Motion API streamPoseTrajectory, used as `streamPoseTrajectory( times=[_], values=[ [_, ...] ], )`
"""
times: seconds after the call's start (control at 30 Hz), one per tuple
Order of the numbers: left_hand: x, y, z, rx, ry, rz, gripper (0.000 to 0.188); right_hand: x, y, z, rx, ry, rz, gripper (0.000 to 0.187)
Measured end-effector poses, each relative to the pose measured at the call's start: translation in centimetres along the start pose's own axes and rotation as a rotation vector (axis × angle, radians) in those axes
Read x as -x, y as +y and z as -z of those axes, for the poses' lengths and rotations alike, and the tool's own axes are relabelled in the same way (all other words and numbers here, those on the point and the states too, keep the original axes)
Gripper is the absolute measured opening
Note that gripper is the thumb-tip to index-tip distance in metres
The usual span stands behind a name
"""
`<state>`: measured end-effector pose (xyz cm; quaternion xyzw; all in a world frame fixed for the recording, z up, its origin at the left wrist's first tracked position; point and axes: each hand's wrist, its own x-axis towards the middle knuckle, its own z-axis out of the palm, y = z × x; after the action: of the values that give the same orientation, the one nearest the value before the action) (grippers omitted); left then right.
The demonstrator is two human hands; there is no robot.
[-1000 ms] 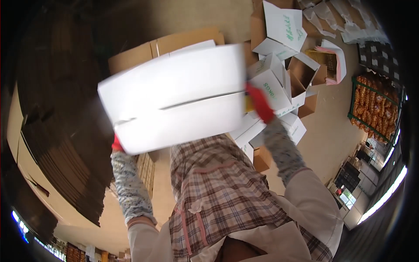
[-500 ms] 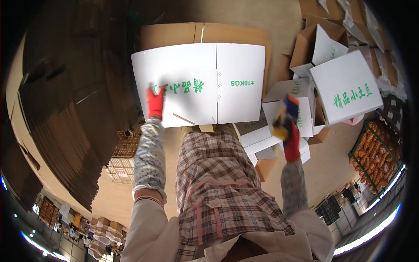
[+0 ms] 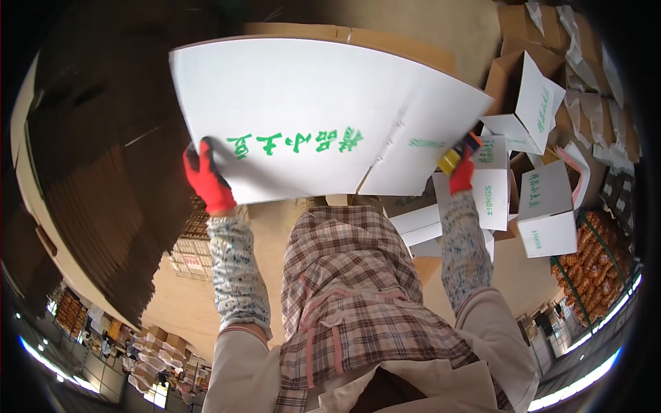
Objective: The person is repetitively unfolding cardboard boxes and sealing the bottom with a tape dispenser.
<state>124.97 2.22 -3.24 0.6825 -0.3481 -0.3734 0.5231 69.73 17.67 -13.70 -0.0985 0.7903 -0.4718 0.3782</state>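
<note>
A flattened white carton (image 3: 289,89) with green print is tilted up before me, one crease running across its right part. My left hand (image 3: 208,180), in a red and dark glove, is closed on the carton's near left edge, thumb on top. In my right hand (image 3: 462,172), also red-gloved, is what looks like a tape dispenser (image 3: 452,158), yellow with blue and orange parts. That hand is at the carton's right edge; whether its fingers also grip the board is hidden. Brown cardboard (image 3: 303,29) shows just behind the white carton.
Opened white cartons (image 3: 485,193) lie jumbled on my right, with another tipped carton (image 3: 547,206) beside them. Net sacks of round orange-brown produce (image 3: 592,268) stand farther right. Tall stacks of flat cardboard (image 3: 89,206) rise on my left, near a pale crate (image 3: 191,260).
The flat carton has come up and widened in view, its left edge now in my left hand. My right hand brought the dispenser to its right edge. A white box at right dropped lower.
</note>
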Motion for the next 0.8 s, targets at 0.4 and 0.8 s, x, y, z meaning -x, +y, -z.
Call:
streamPoseTrajectory(
  times=[0.4, 0.8],
  values=[
    [0.2, 13.2, 6.5, 0.278, -0.184, -0.139, 0.062, 13.5, -27.6, -2.8, 0.642, -0.571, 0.343, 0.044],
    [0.5, 3.1, 12.3, -0.628, -0.165, -0.639, 0.035, 21.4, -29.7, -5.7, 1.335, -0.420, 0.841, 0.082]
  ],
)
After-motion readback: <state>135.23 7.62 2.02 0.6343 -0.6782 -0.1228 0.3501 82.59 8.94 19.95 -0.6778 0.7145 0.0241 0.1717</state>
